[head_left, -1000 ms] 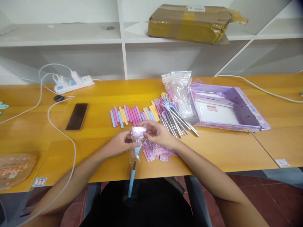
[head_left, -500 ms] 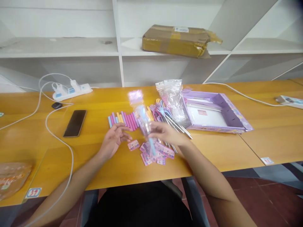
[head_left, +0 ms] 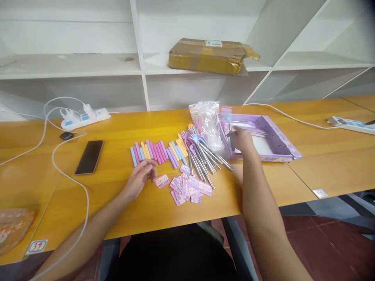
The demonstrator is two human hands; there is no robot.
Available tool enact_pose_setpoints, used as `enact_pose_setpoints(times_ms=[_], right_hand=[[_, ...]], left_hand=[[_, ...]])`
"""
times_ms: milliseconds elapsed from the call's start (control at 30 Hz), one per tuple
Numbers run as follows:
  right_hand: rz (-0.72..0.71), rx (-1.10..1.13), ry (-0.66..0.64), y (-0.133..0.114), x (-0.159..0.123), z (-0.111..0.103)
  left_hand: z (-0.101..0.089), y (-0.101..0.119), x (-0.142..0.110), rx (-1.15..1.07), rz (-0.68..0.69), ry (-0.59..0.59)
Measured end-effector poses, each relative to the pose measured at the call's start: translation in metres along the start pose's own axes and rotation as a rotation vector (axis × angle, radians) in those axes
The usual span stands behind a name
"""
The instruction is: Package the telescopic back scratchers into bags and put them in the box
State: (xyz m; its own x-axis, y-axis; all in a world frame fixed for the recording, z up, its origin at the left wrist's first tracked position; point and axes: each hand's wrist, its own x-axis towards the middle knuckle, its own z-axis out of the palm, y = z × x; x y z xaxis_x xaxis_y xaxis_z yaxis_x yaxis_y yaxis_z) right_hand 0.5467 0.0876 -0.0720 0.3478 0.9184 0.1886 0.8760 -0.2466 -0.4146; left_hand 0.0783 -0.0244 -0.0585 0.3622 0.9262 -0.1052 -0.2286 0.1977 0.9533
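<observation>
My right hand (head_left: 241, 138) is closed around a small bagged back scratcher (head_left: 228, 120) with a blue claw head, held over the left side of a purple display box (head_left: 271, 155). Resting on the table with loosely bent fingers, my left hand (head_left: 143, 177) holds nothing. It is beside a pink printed card (head_left: 162, 180) and just below a row of coloured tubes (head_left: 150, 150). More printed cards (head_left: 187, 188) lie in a loose pile. Metal-rod back scratchers (head_left: 203, 156) with coloured claw heads are heaped between the tubes and the box.
Clear plastic bags (head_left: 208, 125) lie against the box's left side. A phone (head_left: 89, 157), a power strip (head_left: 85, 119) and a white cable (head_left: 72, 181) are on the left. A taped carton (head_left: 206, 56) sits on the shelf behind; another power strip (head_left: 351, 124) is far right.
My right hand has carried the bagged back scratcher from above the cards to the right, over the purple box. My left hand stays near the tubes, its fingers slightly more curled.
</observation>
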Motion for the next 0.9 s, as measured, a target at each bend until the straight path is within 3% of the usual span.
enact_pose_setpoints(times_ms=[133,300,367,533,700,800,900], right_hand=[[0.02,0.012,0.031,0.0,0.005,0.001],[0.06,-0.15,-0.143,0.005,0.003,0.007],[0.071,-0.166,-0.149,0.007,-0.001,0.009],[0.053,-0.095,0.198,0.001,-0.011,0.002],[-0.142,0.082,0.371,-0.026,-0.019,-0.007],[-0.21,0.125,0.372,-0.049,-0.031,-0.01],[-0.276,0.108,0.302,-0.069,-0.046,-0.01]], left_hand=[[-0.002,0.0,0.001,0.024,-0.011,0.009],[-0.003,0.002,0.001,0.037,-0.006,0.024],[-0.003,0.003,0.001,0.05,-0.005,0.032],[-0.01,0.005,0.003,0.173,0.073,0.092],[-0.029,0.013,0.007,0.605,0.253,0.294],[-0.044,0.016,0.013,0.975,0.303,0.441],[-0.056,0.012,0.019,1.188,0.242,0.507]])
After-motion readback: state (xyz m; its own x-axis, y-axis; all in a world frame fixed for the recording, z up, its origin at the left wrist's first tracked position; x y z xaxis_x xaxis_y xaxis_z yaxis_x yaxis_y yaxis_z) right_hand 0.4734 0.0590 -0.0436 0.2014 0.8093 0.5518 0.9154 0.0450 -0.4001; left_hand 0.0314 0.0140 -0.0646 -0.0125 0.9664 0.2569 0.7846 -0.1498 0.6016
